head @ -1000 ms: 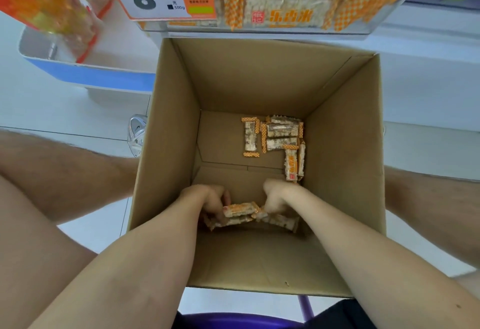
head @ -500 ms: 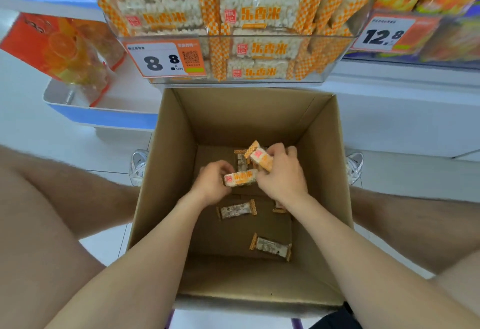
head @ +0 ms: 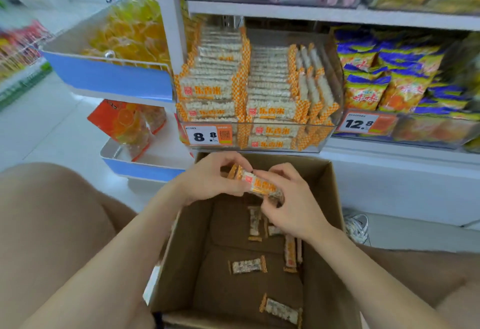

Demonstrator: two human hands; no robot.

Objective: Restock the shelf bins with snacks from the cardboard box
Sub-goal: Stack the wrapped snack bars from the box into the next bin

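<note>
Both hands stand higher than half a second ago: up from mid-box to the far rim, just under the bin. The view has tilted up with them, so more shelving shows.

Shelf (head: pixel 337 13): white boards, with stocked rows above and below.

Cardboard box (head: pixel 189 271): open-topped, on the floor between the person's knees and directly below the bin. It is nearly empty.

Clear bin (head: pixel 326 131): on the lowest shelf, with a price tag (head: pixel 207 135) on its front. It is packed with rows of the same orange-check bars. Some room shows at the back right.

Left hand (head: pixel 207 180): fingers curled round the left end of a small bundle of snack bars (head: pixel 262 186).

Right hand (head: pixel 293 209): thumb and fingertips pinch the bundle's right end. How many bars it holds cannot be told.

Loose bars on the box floor, well apart from one another: one flat at centre (head: pixel 248 266), one near the close wall (head: pixel 281 310), one against the right wall (head: pixel 290 253), and one partly under the hands (head: pixel 254 222).

Handling, as a judgement: each bar looks very light. The film wrapper is probably slick, so a stacked bundle may slide apart. The puffed-rice filling looks brittle and would likely crush under a hard squeeze. The crimped orange ends are floppy and give poor purchase. It is better to hold a bar across the middle of its long sides, with even pressure, and to keep the bundle squared before lifting it over the bin's front wall.
</note>
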